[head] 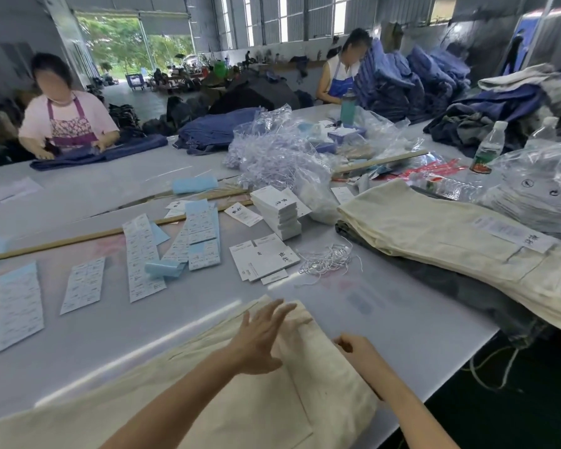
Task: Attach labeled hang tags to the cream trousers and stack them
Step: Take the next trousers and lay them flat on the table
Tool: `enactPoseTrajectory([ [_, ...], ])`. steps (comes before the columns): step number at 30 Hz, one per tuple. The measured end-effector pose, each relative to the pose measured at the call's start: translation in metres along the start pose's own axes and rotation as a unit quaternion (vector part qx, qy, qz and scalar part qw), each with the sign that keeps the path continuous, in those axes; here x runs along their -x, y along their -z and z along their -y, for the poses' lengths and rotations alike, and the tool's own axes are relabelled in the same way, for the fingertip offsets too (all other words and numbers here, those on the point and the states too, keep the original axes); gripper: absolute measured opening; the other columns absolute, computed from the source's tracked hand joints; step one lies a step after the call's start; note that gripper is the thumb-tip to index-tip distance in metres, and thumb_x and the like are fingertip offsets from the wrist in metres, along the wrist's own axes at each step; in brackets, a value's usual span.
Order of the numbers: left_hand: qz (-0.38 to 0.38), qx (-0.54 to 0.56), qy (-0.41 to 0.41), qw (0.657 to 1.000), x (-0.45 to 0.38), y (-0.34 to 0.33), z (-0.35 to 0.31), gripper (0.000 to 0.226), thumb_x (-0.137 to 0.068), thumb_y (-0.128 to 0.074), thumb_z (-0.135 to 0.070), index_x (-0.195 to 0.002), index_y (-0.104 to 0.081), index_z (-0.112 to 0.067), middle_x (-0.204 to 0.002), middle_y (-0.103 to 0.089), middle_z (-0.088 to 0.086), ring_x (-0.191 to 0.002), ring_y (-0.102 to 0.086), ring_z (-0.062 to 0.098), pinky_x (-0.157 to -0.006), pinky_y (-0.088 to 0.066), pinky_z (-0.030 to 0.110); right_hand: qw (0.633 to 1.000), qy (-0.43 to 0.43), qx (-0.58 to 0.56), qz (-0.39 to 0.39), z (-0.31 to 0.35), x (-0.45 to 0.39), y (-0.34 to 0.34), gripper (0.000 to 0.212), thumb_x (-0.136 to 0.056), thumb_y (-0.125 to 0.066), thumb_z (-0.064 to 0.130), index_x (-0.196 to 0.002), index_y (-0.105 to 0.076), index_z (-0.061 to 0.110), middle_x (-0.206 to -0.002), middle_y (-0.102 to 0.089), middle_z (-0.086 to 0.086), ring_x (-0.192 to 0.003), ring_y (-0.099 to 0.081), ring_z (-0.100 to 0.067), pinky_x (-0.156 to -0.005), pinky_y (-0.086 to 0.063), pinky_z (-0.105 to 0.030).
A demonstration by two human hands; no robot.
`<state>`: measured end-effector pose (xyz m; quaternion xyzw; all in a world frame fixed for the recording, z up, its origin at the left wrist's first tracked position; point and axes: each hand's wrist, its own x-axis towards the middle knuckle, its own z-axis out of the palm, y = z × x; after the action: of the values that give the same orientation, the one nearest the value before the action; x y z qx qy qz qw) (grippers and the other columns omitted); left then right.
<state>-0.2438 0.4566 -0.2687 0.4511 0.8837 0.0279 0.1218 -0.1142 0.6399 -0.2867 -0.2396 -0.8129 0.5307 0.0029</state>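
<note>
A pair of cream trousers (pixel 208 393) lies across the near edge of the grey table (pixel 402 319). My left hand (pixel 263 338) is over its waist end with the fingers spread straight. At the trousers' right edge my right hand (pixel 353 350) pinches the cloth with curled fingers. A stack of cream trousers (pixel 434 241) lies at the right, with a hang tag (pixel 512 233) on the top pair. White hang tags (pixel 263 259) lie in the middle beside a bundle of white strings (pixel 326 259). A taller pile of tags (pixel 279 212) stands behind them.
Sticker sheets (pixel 143 260) and blue backing strips are spread on the left. Long wooden sticks (pixel 78 238), clear plastic bags (pixel 282 153) and water bottles (pixel 488 147) sit further back. Two people fold blue garments across the table. The table's edge drops off at the right.
</note>
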Motion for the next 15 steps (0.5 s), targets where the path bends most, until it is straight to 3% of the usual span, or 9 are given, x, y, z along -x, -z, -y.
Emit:
enactPoseTrajectory([
  [2, 0.011, 0.071, 0.072, 0.995, -0.005, 0.002, 0.022, 0.108, -0.072, -0.073, -0.052, -0.150, -0.003, -0.025, -0.158, -0.009, -0.002, -0.145, -0.011, 0.018, -0.117, -0.016, 0.049, 0.998, -0.026, -0.051, -0.015, 0.003, 0.002, 0.001, 0.045, -0.092, -0.054, 0.043, -0.059, -0.032, 0.021, -0.056, -0.031, 0.007, -0.045, -0.028, -0.003, -0.042, -0.023, -0.018],
  [4, 0.034, 0.106, 0.137, 0.984, -0.011, 0.005, 0.037, 0.115, -0.065, -0.077, -0.056, -0.150, -0.008, -0.021, -0.155, -0.020, 0.000, -0.142, -0.022, 0.021, -0.114, -0.023, 0.044, 0.995, -0.036, -0.091, 0.008, 0.011, 0.006, 0.001, 0.046, -0.077, -0.060, 0.060, -0.066, -0.040, 0.020, -0.061, -0.038, 0.005, -0.051, -0.034, -0.007, -0.045, -0.025, -0.022],
  [6, 0.040, 0.095, 0.169, 0.980, -0.017, 0.004, 0.044, 0.117, -0.059, -0.079, -0.060, -0.149, -0.015, -0.020, -0.150, -0.030, -0.001, -0.137, -0.029, 0.021, -0.110, -0.028, 0.043, 0.995, -0.044, -0.083, 0.031, 0.015, 0.007, -0.004, 0.049, -0.068, -0.077, 0.051, -0.095, -0.053, 0.018, -0.079, -0.056, 0.006, -0.062, -0.052, -0.004, -0.049, -0.037, -0.013],
  [8, 0.040, 0.066, 0.192, 0.978, -0.021, 0.003, 0.050, 0.105, -0.054, -0.076, -0.068, -0.138, -0.033, -0.022, -0.135, -0.045, -0.005, -0.125, -0.042, 0.019, -0.099, -0.032, 0.039, 0.994, -0.075, -0.066, 0.043, 0.017, 0.006, -0.006, 0.077, -0.065, -0.085, 0.033, -0.127, -0.044, 0.015, -0.090, -0.053, 0.008, -0.073, -0.056, 0.002, -0.048, -0.040, -0.004],
  [9, 0.049, 0.064, 0.201, 0.976, -0.022, 0.003, 0.054, 0.093, -0.055, -0.073, -0.071, -0.128, -0.041, -0.024, -0.124, -0.051, -0.008, -0.115, -0.048, 0.017, -0.092, -0.033, 0.036, 0.992, -0.089, -0.074, 0.055, 0.018, 0.003, -0.005, 0.085, -0.063, -0.087, 0.029, -0.132, -0.041, 0.008, -0.091, -0.054, 0.007, -0.075, -0.058, 0.002, -0.050, -0.043, -0.005],
  [11, 0.056, 0.081, 0.207, 0.973, -0.020, 0.005, 0.067, 0.064, -0.065, -0.063, -0.074, -0.107, -0.054, -0.026, -0.102, -0.057, -0.011, -0.099, -0.053, 0.014, -0.081, -0.034, 0.032, 0.989, -0.101, -0.059, 0.095, 0.021, -0.002, -0.002, 0.085, -0.056, -0.088, 0.037, -0.124, -0.052, 0.001, -0.097, -0.064, -0.003, -0.080, -0.065, -0.008, -0.064, -0.055, -0.019],
  [12, 0.041, 0.102, 0.210, 0.971, -0.016, 0.005, 0.075, 0.053, -0.074, -0.055, -0.073, -0.097, -0.059, -0.025, -0.094, -0.059, -0.010, -0.093, -0.055, 0.015, -0.077, -0.036, 0.032, 0.989, -0.098, -0.031, 0.105, 0.025, -0.005, 0.000, 0.078, -0.051, -0.087, 0.043, -0.114, -0.062, 0.005, -0.098, -0.069, -0.005, -0.082, -0.067, -0.010, -0.073, -0.057, -0.025],
  [13, 0.019, 0.137, 0.218, 0.966, -0.012, 0.005, 0.083, 0.051, -0.082, -0.046, -0.070, -0.089, -0.062, -0.023, -0.090, -0.062, -0.007, -0.090, -0.058, 0.018, -0.076, -0.039, 0.031, 0.990, -0.092, -0.009, 0.104, 0.031, -0.007, -0.002, 0.066, -0.050, -0.085, 0.046, -0.102, -0.068, 0.010, -0.094, -0.071, -0.002, -0.080, -0.067, -0.008, -0.075, -0.056, -0.025],
  [15, -0.008, 0.268, 0.238, 0.934, -0.001, 0.006, 0.093, 0.060, -0.088, -0.033, -0.066, -0.083, -0.067, -0.018, -0.087, -0.066, -0.001, -0.091, -0.063, 0.023, -0.077, -0.044, 0.027, 0.993, -0.082, 0.037, 0.070, 0.048, -0.010, -0.010, 0.040, -0.056, -0.086, 0.036, -0.083, -0.067, 0.013, -0.079, -0.066, 0.007, -0.069, -0.061, -0.003, -0.059, -0.048, -0.016],
])
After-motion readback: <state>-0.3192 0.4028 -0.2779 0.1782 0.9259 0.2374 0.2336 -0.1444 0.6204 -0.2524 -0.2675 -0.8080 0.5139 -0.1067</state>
